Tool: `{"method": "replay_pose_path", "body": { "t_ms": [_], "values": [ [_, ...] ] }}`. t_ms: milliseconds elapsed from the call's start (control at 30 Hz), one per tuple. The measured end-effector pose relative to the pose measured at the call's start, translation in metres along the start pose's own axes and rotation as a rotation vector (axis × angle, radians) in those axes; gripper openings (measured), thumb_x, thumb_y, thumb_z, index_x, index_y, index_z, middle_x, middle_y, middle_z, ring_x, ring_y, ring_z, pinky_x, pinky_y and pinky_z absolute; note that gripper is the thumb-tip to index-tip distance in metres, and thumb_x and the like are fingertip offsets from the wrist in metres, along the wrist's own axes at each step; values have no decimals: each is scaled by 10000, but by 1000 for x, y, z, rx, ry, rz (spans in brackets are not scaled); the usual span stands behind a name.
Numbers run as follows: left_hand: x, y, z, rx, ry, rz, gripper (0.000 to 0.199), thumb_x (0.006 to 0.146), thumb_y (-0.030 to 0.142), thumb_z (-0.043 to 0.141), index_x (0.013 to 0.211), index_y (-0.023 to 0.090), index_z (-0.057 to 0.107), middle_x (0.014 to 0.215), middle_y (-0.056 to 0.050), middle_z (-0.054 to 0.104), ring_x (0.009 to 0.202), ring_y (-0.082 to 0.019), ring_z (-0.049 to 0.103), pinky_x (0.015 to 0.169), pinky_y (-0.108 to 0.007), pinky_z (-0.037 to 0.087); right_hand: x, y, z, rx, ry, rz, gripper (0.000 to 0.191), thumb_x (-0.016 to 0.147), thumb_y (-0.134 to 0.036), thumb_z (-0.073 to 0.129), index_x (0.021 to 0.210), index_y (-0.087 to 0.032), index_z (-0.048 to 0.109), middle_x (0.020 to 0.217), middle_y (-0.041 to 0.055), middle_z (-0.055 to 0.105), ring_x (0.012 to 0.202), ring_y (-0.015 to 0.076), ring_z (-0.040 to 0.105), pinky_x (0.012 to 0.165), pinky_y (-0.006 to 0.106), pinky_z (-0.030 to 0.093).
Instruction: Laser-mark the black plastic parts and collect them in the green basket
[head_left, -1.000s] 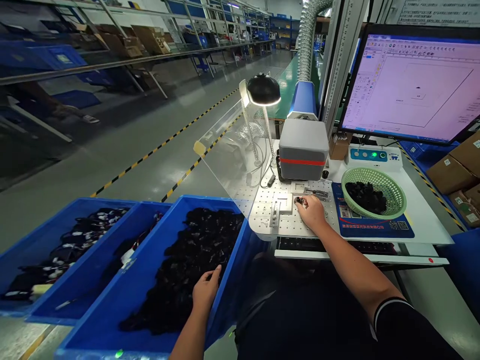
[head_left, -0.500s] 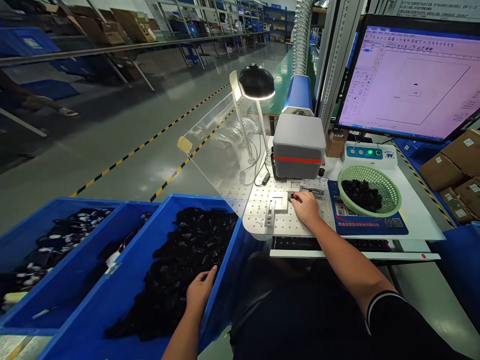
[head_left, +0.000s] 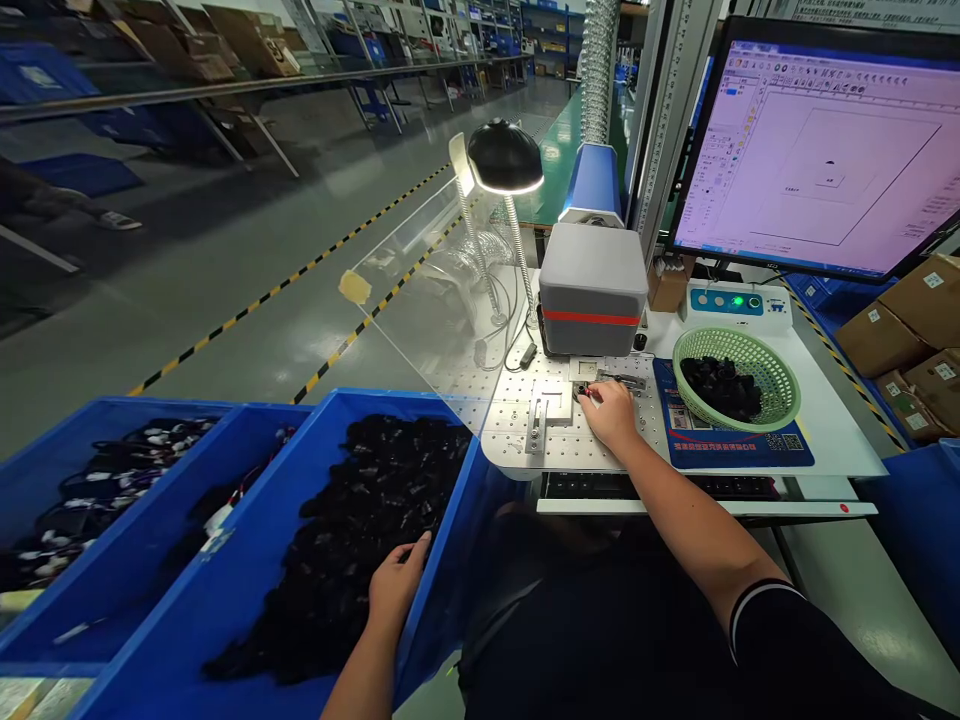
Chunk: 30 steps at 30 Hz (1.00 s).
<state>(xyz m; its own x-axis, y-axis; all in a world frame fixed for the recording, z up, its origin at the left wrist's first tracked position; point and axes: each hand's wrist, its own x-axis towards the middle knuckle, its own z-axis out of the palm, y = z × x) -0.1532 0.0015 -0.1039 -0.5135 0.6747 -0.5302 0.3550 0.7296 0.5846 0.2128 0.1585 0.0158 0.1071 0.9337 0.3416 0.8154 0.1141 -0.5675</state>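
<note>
Pinching one small dark part (head_left: 580,391) between thumb and finger, the right hand (head_left: 611,412) rests over the one perforated metal plate (head_left: 502,430). That part sits right at the fingertips, on the plate's upper middle; it is too small and too covered to tell which way it points or how its long axis runs. Just left of these fingertips are one pale square block (head_left: 557,401) and one slotted metal bracket (head_left: 535,428), whose long axis runs toward the person. Beyond the fingertips stands one grey box with a red stripe (head_left: 592,280), and farther off to its left, one lit black lamp (head_left: 504,155). Right of the right fingers, one green basket (head_left: 784,385) holds a pile of black pieces, too many to count, partly over one blue mat (head_left: 720,456).

The left hand (head_left: 394,588) lies at the right edge of a heap of black parts (head_left: 375,500), thumb and forefinger close together; whether they grip one cannot be told. This heap, also beyond counting, fills much of one blue bin (head_left: 187,620) under the left fingers. Two more blue bins (head_left: 45,440) stand to the left of that hand.
</note>
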Motion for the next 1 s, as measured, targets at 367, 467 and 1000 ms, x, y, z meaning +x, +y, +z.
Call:
{"method": "replay_pose_path", "body": {
  "t_ms": [367,467,1000],
  "values": [
    [4,-1,0,-3,5,4,511,610,704,541,744,215,602,415,-25,552,634,-321,643,621,-376,439,1,-3,-1,-31,-30,13,153,880,-332,642,945,-217,721,993,58,684,993,240,566,878,375,392],
    [4,-1,-1,25,2,3,493,620,692,534,741,219,599,428,-27,561,639,-327,643,632,-391,439,1,-2,0,-35,-31,12,155,886,-332,632,950,-221,720,987,60,679,991,237,564,882,373,394],
    [-1,3,-2,51,9,24,453,656,655,539,772,220,600,434,-32,570,674,-322,643,638,-372,440,-26,0,-15,-1,-21,21,150,863,-320,651,946,-207,702,889,44,656,910,228,563,846,360,423]
  ]
}}
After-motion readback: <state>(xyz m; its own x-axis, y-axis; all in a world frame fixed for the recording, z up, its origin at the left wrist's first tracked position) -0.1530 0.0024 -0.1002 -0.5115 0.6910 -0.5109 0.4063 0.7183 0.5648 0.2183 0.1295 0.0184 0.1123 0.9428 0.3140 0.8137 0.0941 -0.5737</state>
